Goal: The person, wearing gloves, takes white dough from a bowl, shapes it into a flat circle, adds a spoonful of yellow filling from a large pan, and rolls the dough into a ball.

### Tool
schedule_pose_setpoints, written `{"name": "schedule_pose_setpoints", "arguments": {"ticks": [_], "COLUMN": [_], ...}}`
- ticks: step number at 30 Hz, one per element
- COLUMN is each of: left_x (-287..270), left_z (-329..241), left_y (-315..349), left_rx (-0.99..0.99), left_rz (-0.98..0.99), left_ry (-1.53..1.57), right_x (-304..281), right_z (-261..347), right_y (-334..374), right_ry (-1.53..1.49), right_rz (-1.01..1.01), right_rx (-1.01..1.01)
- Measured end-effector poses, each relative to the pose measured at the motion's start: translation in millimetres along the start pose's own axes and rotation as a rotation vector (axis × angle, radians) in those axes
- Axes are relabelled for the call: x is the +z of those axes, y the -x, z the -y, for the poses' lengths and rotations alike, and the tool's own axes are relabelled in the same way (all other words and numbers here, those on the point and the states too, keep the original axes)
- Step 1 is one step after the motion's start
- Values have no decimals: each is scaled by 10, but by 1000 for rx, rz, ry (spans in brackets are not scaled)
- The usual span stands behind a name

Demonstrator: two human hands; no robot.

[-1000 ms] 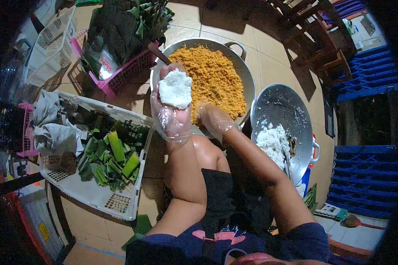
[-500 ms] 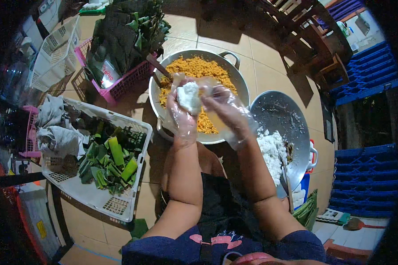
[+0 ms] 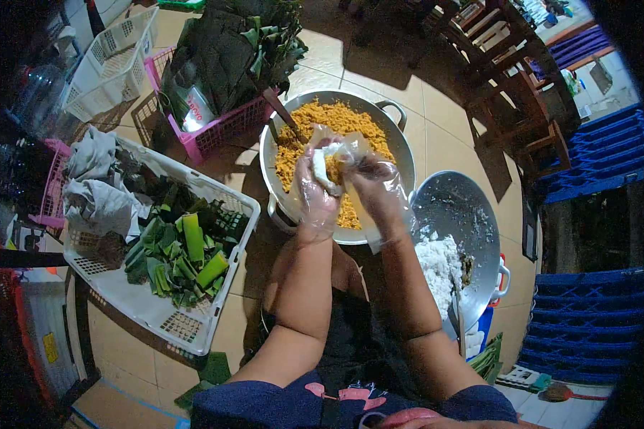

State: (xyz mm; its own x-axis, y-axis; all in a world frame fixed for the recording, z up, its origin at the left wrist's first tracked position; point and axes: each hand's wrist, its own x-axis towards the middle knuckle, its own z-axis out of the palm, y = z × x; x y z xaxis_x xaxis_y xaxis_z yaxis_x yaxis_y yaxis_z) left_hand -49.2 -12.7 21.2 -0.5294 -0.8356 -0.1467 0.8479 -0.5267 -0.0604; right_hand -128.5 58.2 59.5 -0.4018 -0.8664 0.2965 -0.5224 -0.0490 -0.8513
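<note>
Since half a second ago the hands have been drawing closer together over the pan, and the rice lump is now half folded between them rather than lying open on the left palm. The left hand [image 3: 316, 187] and the right hand [image 3: 376, 187], both in clear plastic gloves, are pressing in on the rice [image 3: 324, 169] from either side, fingers curled around it, so only a white edge is showing. The lump is hanging above the near part of the orange filling [image 3: 315, 127] in the far pan [image 3: 405, 154]. A spoon handle [image 3: 280, 109] is sticking out of that filling on the left. To the right, a second pan [image 3: 472, 214] is holding more white rice [image 3: 440, 261] at its near side. On the left, a white basket [image 3: 147, 311] is holding cut green leaves [image 3: 186, 254] and grey cloths [image 3: 96, 189]. Farther off, a pink basket [image 3: 218, 129] is carrying dark leaves [image 3: 225, 50]. Blue crates [image 3: 587, 322] are standing at the right.
</note>
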Motion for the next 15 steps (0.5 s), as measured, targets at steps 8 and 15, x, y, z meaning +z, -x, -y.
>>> {"name": "schedule_pose_setpoints", "arguments": {"ticks": [8, 15], "left_x": [87, 29], "left_z": [-37, -29], "left_y": [53, 13], "left_rx": [-48, -102], "left_rz": [34, 151], "left_ry": [146, 268], "right_x": [-158, -417], "right_z": [375, 353], "right_y": [32, 228], "right_ry": [-440, -225], "right_rz": [-132, -171], "right_rx": [262, 321]}}
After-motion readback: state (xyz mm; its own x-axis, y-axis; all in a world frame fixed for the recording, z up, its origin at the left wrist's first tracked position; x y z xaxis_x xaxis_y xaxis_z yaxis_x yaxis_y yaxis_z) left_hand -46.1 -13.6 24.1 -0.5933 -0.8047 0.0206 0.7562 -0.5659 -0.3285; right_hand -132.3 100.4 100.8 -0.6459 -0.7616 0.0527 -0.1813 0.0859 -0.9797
